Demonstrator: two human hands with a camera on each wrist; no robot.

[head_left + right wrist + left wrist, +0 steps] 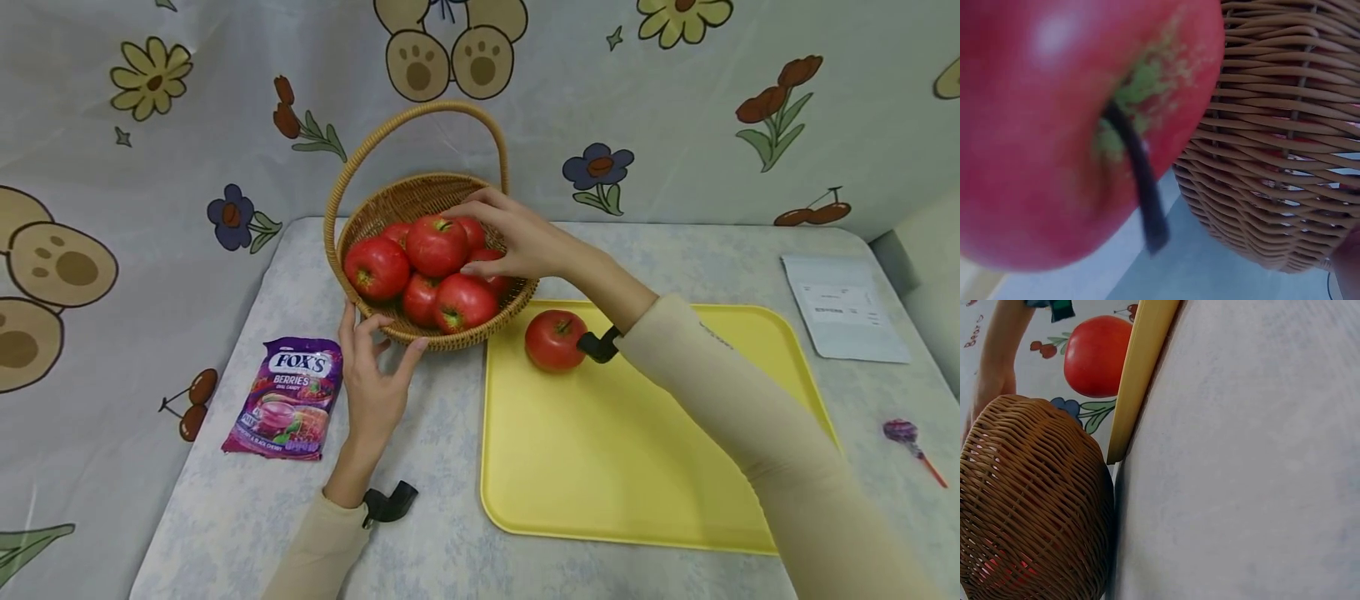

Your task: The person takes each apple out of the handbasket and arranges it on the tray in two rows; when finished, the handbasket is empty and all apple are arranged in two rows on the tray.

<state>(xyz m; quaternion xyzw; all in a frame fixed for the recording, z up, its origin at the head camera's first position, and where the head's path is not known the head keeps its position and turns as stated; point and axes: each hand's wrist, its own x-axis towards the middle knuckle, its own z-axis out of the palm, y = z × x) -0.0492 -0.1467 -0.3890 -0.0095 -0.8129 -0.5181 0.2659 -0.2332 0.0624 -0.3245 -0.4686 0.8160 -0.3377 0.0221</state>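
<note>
A wicker basket (517, 304) with a tall handle holds several red apples and leans toward me at the table's back. My right hand (525, 237) reaches over its right rim, thumb and fingers spread around the right side of the topmost apple (437, 246). At the front left of the rim, my left hand (375, 392) holds the basket with bent fingers and thumb. One more apple (553, 341) sits on the yellow tray (637, 450), beneath my right wrist. The right wrist view shows this apple (1054, 125) up close, its dark stem beside the basket's weave (1272, 125).
Left of my left hand lies a purple candy bag (288, 400). A pale flat packet (847, 308) is at the table's far right, with a lollipop (911, 446) nearer me. Behind the table hangs a printed cloth (675, 125).
</note>
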